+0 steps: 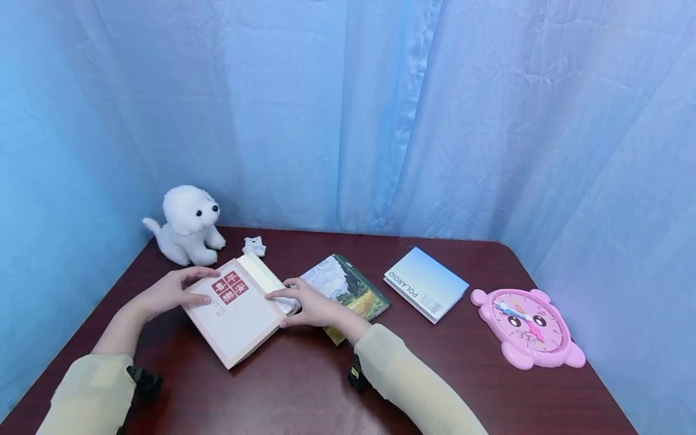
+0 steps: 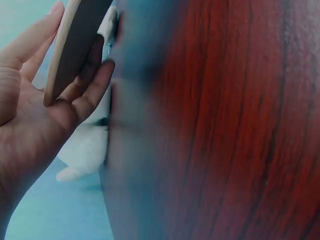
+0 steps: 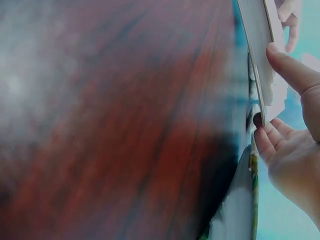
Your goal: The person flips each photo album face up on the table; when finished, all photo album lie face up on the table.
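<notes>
A cream hardcover book (image 1: 234, 326) with a red block of characters on its front is held between both hands, tilted above the table. My left hand (image 1: 165, 294) grips its left edge, the thumb on the front cover. In the left wrist view, the fingers of the left hand (image 2: 45, 110) reach behind the dark underside. At the right side, my right hand (image 1: 312, 305) pinches the book near the pale pages. The right wrist view shows the right thumb at the front cover's edge and fingertips under the back cover. The front cover stands slightly apart from the pages.
A landscape-covered book (image 1: 353, 287) lies just beyond the right hand. Farther right are a POLAROID booklet (image 1: 426, 281) and a pink toy clock (image 1: 530, 329). A white plush dog (image 1: 190, 226) and a small white figurine (image 1: 254, 246) stand at the back left of the brown table (image 1: 304, 386).
</notes>
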Demonstrator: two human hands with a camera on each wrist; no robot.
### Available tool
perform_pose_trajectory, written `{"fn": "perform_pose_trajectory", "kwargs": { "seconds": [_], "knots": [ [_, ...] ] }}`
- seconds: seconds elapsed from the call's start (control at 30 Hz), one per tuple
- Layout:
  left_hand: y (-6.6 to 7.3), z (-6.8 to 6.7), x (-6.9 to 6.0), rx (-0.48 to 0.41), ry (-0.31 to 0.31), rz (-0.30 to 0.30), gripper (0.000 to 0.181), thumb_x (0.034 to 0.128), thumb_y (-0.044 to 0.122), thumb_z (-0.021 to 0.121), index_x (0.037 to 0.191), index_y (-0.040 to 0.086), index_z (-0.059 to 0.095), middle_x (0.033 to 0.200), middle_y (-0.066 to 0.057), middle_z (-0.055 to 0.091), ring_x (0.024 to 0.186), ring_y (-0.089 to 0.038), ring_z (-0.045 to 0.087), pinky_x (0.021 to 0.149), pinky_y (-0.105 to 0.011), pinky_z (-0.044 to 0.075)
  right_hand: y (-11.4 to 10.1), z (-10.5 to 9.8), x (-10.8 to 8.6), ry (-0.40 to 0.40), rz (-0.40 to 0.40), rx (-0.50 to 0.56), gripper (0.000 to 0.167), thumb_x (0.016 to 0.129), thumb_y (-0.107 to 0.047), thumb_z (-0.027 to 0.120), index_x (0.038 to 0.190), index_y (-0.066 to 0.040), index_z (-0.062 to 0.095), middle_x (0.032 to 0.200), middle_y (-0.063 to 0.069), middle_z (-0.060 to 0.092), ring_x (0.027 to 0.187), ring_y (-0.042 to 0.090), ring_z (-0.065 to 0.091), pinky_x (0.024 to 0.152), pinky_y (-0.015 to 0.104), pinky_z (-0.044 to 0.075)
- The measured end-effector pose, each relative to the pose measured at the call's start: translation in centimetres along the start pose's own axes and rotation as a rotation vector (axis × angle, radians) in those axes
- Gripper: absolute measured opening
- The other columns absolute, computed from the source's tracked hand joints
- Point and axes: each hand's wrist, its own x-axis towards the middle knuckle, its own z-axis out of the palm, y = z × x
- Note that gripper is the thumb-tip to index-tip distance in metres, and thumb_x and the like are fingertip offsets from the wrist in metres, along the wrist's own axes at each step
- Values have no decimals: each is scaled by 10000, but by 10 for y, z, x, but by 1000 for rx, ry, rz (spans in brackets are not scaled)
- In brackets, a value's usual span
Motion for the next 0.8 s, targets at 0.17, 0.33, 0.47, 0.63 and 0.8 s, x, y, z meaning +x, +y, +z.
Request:
{"fn": "perform_pose_trajectory", "kwargs": {
  "seconds": [0.17,0.33,0.47,0.63,0.8],
  "knots": [
    [-3,0,4,46,-35,18,642,800,338,746,1340,87,506,1346,-220,476,1097,-280,488,827,-341,441,1,-1,2,-9,5,-98,585,809,-395,733,1351,-334,523,1433,70,414,1295,224,349,1038,423,317],
    [-5,1,9,65,-80,22,632,806,330,738,1337,75,507,1347,-218,485,1124,-286,491,857,-354,439,1,-1,2,-33,29,-166,580,805,-448,719,1344,-354,524,1409,31,461,1244,210,359,987,411,331],
    [-6,2,11,90,-93,15,641,803,340,738,1334,63,510,1353,-232,477,1145,-309,482,885,-382,428,-1,-1,2,-50,42,-207,566,812,-468,704,1339,-366,524,1402,19,472,1235,207,359,967,394,336],
    [-7,5,12,138,-101,2,653,789,366,743,1329,74,522,1364,-237,464,1173,-332,459,914,-428,402,-2,1,2,-61,28,-282,551,816,-498,685,1330,-377,530,1401,11,481,1227,209,367,924,362,339],
    [-4,8,11,140,-109,0,656,779,369,750,1328,84,530,1378,-239,449,1196,-357,434,932,-474,388,-3,0,0,-66,28,-303,544,815,-504,681,1324,-374,538,1399,7,485,1217,199,367,899,336,331]
  ]
}}
